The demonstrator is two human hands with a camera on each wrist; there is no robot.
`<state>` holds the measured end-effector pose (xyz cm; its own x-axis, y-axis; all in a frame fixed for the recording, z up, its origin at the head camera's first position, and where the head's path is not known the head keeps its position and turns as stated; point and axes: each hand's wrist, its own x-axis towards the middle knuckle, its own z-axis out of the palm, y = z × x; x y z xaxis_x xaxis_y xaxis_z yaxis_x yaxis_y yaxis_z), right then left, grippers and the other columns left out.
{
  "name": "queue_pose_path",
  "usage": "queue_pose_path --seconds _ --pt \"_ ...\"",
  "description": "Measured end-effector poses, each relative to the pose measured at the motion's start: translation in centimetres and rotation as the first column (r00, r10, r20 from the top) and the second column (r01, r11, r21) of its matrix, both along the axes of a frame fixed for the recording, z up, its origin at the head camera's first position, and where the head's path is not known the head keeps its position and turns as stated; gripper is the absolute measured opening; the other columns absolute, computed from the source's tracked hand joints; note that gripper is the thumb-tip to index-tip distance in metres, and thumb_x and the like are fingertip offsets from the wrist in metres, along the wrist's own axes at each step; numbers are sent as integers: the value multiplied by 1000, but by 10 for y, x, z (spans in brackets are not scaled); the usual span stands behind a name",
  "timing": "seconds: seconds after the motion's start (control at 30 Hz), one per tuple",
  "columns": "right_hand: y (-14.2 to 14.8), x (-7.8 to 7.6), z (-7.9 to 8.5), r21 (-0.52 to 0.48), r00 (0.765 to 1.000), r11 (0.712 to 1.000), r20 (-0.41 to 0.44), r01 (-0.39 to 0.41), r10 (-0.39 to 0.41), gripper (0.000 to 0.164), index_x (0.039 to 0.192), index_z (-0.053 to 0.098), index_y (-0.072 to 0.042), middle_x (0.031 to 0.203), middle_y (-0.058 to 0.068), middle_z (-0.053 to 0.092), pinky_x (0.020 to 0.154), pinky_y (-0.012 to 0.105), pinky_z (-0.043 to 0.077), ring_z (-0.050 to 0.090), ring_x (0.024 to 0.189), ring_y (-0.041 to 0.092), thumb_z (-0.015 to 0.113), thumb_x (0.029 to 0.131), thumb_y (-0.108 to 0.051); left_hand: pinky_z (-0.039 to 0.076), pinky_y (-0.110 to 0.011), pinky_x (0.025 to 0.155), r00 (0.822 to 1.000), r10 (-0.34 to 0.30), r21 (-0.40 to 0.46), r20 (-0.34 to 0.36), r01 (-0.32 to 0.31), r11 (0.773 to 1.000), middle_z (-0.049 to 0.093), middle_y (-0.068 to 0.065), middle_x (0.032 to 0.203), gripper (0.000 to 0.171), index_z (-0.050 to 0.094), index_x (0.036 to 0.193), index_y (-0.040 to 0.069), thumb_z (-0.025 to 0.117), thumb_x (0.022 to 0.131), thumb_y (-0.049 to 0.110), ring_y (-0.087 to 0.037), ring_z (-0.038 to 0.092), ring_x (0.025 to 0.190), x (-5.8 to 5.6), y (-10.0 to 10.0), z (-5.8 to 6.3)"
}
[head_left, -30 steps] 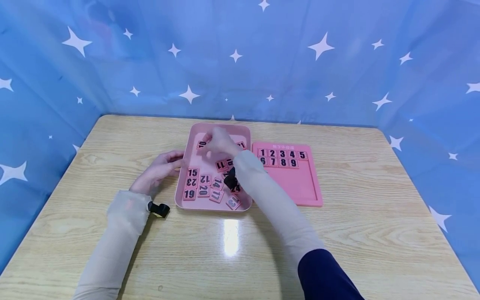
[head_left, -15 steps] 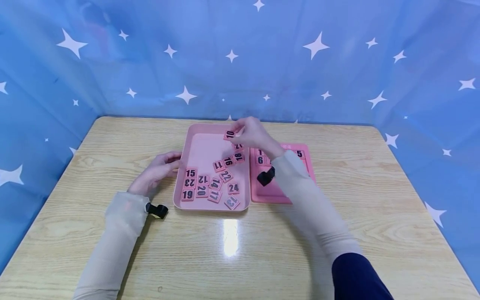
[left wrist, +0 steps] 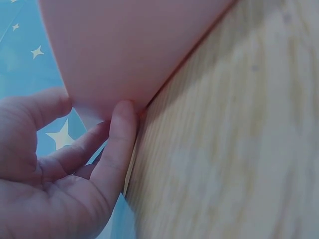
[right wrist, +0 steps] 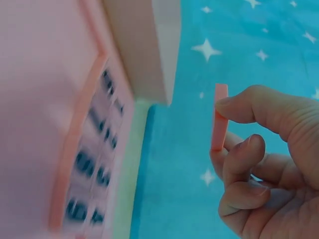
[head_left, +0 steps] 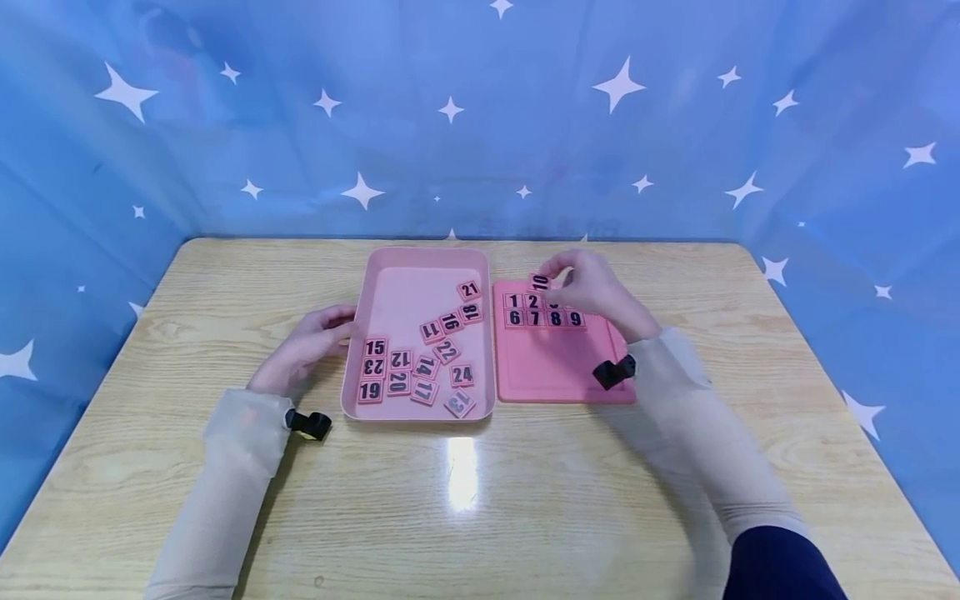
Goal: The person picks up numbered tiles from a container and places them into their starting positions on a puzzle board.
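Observation:
Between thumb and fingers, my right hand pinches a pink number tile marked 10, above the top edge of the pink number board. The right wrist view shows that tile edge-on. Rows of tiles, 1 to 9, lie along the board's upper part; some are partly hidden by the hand. My left hand touches the outer left wall of the pink tray. Up close, its fingertips rest against that wall. Inside the tray lie several loose tiles, such as 15, 24 and 21.
Tray and board stand side by side on a wooden table. Behind the table hangs a blue curtain with white stars. Each wrist wears a black camera; the left camera sits near the tray's lower left corner.
My right hand has picked up the 10 tile from the tray's upper left and carried it rightward to above the board. The left hand stays at the tray's side.

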<state>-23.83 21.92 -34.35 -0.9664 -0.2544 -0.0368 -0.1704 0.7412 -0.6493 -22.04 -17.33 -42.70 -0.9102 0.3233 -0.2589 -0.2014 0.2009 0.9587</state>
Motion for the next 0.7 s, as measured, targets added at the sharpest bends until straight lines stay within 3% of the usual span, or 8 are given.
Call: queue_pose_path --seconds 0.37,0.7 --pt "56 13 -17 94 996 992 22 83 -86 30 104 65 7 98 21 61 54 24 45 53 66 17 72 78 -7 54 -23 79 1000 8 3 4 -8 1000 39 -29 132 53 30 141 -9 51 96 11 -6 56 89 0 -2 -1" --pt "70 20 -39 170 965 961 106 219 -238 37 106 64 9 95 20 64 62 25 46 55 80 24 73 77 -12 54 -24 78 1000 -2 -5 -2 2 1000 40 -29 131 53 30 141 -9 50 97 12 -7 56 90 -1 -2 -1"
